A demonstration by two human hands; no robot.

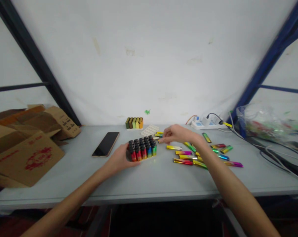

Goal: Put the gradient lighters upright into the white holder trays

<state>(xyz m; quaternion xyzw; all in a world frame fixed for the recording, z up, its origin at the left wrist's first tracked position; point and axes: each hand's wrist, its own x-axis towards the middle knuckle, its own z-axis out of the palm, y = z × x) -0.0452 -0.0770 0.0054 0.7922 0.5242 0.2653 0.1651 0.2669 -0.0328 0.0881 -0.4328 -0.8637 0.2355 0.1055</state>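
My left hand (121, 157) grips the left end of a tray of lighters (144, 149), packed upright in rows with black tops and shiny red, yellow, blue and green bodies. Just right of that tray, my right hand (175, 134) has its fingers pinched together low over the table. What they hold, if anything, is too small to make out. Close to those fingertips lie a few yellow-green lighters (159, 134). More loose metallic lighters (185, 161) are spread flat under and beyond my right forearm.
A second upright lighter block (134, 123) and a white holed tray (150, 130) stand near the wall. A phone (105, 144) lies left, beside cardboard boxes (27, 158). A power strip (208, 123), cables and a clear plastic bag (262, 121) occupy the right.
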